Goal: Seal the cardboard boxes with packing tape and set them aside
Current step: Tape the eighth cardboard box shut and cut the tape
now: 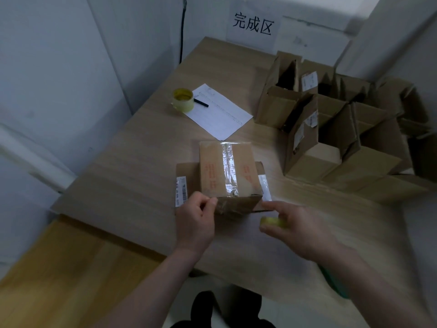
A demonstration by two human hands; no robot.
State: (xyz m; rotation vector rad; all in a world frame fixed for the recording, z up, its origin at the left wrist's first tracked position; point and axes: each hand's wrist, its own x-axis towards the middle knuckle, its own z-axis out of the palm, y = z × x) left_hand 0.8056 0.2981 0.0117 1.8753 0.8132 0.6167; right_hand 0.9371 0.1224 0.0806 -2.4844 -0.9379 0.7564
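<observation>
A pale wooden table [132, 162] holds a cluster of open brown cardboard boxes [331, 129] at right; mid-table sits a taped brown cardboard box [227, 171]; the left hand [196, 216] pinches its near edge; the right hand [295, 228] grips a yellowish tape roll [272, 222], fingers curled round it.

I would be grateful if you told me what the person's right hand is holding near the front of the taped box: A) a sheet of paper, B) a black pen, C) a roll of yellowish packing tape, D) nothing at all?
C: the right hand grips a yellowish tape roll just right of the taped cardboard box, while the black pen lies on the sheet of paper farther back.
</observation>
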